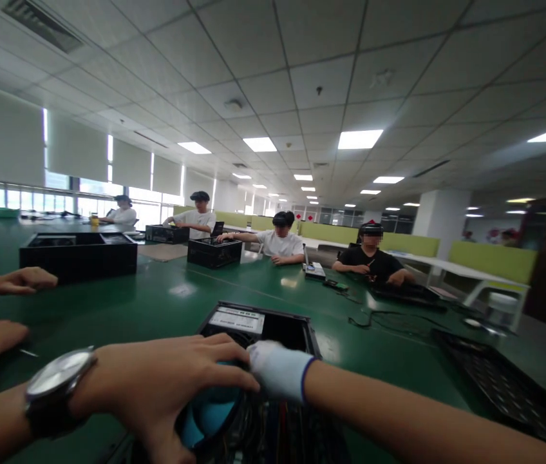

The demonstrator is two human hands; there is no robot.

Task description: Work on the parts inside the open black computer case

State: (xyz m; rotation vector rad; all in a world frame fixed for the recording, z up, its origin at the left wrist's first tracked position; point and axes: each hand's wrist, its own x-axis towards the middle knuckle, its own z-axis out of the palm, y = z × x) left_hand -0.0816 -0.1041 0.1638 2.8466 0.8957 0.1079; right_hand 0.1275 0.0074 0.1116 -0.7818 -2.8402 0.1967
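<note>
An open black computer case (297,325) lies on the green table in front of me, with a white label (237,319) at its far end. My left hand (167,386), a watch (55,377) on its wrist, lies over a blue fan (208,412) inside the case, with the fingers wrapped over the fan's top rim. My right hand (277,370) wears a white glove and reaches into the case right beside the fan. Its fingertips are hidden behind my left fingers.
Another person's two hands (19,280) rest on the table at the left edge. A black case panel (499,383) lies at right, with cables (384,319) beyond it. Other open cases (77,254) stand further back. Several people sit at work across the table.
</note>
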